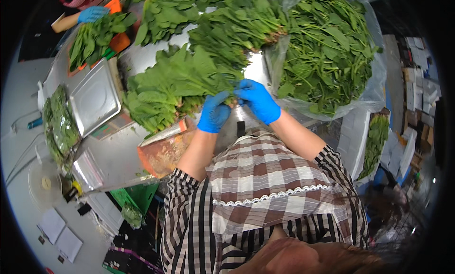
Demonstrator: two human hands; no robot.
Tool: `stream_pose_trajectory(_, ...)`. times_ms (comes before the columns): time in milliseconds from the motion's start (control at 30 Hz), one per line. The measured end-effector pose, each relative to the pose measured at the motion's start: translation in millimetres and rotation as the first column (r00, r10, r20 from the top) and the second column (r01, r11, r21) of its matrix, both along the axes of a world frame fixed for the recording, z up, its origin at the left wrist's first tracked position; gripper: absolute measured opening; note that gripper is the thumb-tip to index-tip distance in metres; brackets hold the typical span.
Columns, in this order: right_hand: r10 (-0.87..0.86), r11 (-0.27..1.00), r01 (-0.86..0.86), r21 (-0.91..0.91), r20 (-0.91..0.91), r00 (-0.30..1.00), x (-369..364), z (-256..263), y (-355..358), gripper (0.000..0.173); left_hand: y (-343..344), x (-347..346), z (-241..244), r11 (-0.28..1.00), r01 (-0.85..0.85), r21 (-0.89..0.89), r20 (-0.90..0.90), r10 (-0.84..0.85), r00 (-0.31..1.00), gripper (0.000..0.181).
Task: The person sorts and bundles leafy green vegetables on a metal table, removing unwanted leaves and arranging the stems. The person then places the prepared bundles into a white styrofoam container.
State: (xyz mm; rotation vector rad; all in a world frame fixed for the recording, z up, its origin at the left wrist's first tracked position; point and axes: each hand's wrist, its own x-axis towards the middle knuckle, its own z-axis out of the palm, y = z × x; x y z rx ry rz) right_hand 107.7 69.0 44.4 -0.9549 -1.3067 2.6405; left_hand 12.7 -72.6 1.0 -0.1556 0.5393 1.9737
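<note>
My left hand (214, 112), in a blue rubber glove, grips the stems of leafy spinach (199, 71) near their pinkish root ends. Opposite it, my right hand (258, 100), gloved the same way, pinches at the root ends with bent fingers; the exact grip is partly hidden. The leaves point left and rest over another bunch of spinach (153, 110) on the metal table (142, 57). More spinach bunches (245, 17) lie just beyond, roots to the right. On my right, loose spinach leaves (330, 53) heap up in a clear plastic bag (377, 74).
A weighing scale's metal tray (96, 98) stands at left, beside bagged greens (62, 124). Across the table, another person's gloved hand (93, 14) touches greens (97, 39) at an orange holder (120, 42). A foam box (352, 142) holding greens stands at right; a green crate (137, 197) is below left.
</note>
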Motion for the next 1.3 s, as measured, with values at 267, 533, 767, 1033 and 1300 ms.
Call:
stream_pose_trajectory(267, -0.175, 0.984, 0.175, 0.012, 0.001, 0.985, 24, 11, -10, 0.013, 13, 15, 48, 0.989, -0.069, -0.127, -0.092, 0.057, 0.994, 0.052)
stream_pose_trajectory(533, -0.258, 0.886, 0.245, 0.393, -0.02, 0.966, 27, 26, -18, 0.012, 14, 21, 56, 0.988, -0.07, -0.137, -0.195, 0.042, 0.98, 0.03)
stream_pose_trajectory(767, -0.261, 0.912, 0.262, 0.315, -0.047, 0.964, 33, 28, -16, 0.015, 7, 18, 47, 0.994, 0.011, -0.113, -0.218, -0.035, 0.975, 0.032)
stream_pose_trajectory(1033, -0.264, 0.73, 0.318, 0.604, -0.181, 0.948, 37, 39, -25, 0.017, 15, 24, 63, 0.993, -0.059, -0.103, -0.088, 0.05, 0.995, 0.023)
stream_pose_trajectory(1300, -0.732, 0.585, 0.795, 0.161, -0.316, 0.604, 70, 20, 88, 0.022, -34, -49, 58, 0.959, -0.261, -0.114, -0.206, 0.234, 0.95, 0.017)
